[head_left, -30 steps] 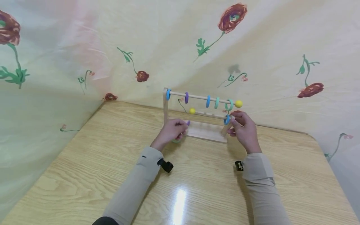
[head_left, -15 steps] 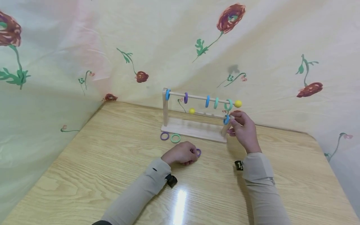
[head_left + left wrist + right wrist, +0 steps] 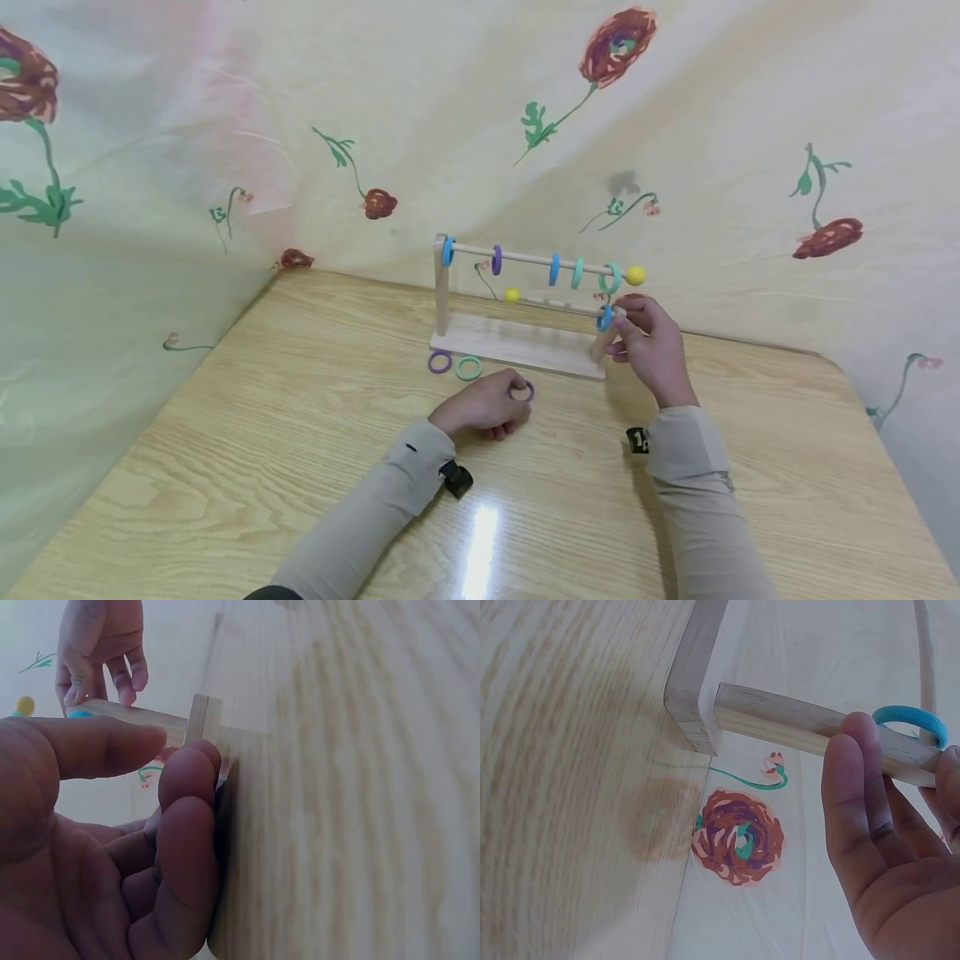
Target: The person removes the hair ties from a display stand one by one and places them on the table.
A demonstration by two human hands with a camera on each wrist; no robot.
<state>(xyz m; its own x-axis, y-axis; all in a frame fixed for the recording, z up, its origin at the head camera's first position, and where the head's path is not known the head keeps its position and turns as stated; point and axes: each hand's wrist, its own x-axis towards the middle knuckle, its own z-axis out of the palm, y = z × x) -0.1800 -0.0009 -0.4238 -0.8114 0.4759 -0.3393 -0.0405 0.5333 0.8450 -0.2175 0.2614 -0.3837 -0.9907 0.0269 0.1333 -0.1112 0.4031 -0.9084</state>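
A wooden stand (image 3: 517, 342) with two posts and two yellow-tipped rods stands at the back of the table. On its upper rod hang blue, purple and mint hair ties; a blue hair tie (image 3: 603, 318) circles the lower rod beside the short post. My right hand (image 3: 654, 350) grips the top of that short post (image 3: 780, 724), fingers along one side. In front of the stand, my left hand (image 3: 483, 406) pinches a purple hair tie (image 3: 532, 392) low over the table. The left wrist view (image 3: 112, 847) shows curled fingers; that tie is hidden there.
Another purple hair tie (image 3: 440, 362) and a mint hair tie (image 3: 468, 368) lie flat just in front of the stand's left end. A floral cloth (image 3: 480, 125) hangs close behind the table (image 3: 300, 417).
My left hand has moved from the stand's left side down and right to the table, where it has taken hold of a purple hair tie. The right hand has kept its place.
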